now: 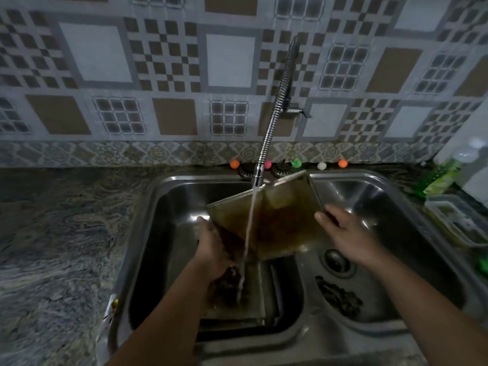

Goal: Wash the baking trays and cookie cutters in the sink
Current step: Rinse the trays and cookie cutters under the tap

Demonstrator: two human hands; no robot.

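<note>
Stained baking tray (280, 220) held tilted over the divide of the double sink (396, 331), under the tap (257, 178), with the water stream (249, 228) running down its face into the left basin. Left hand (211, 249) curled around the tray's lower left edge, right hand (346, 233) clasping its right rim, thumb on the rim. Below the tray, in the left basin, another flat tray (253, 294), possibly with a dark scrubber on it; dish soap bottle (441, 178) on the counter right of the sink.
</note>
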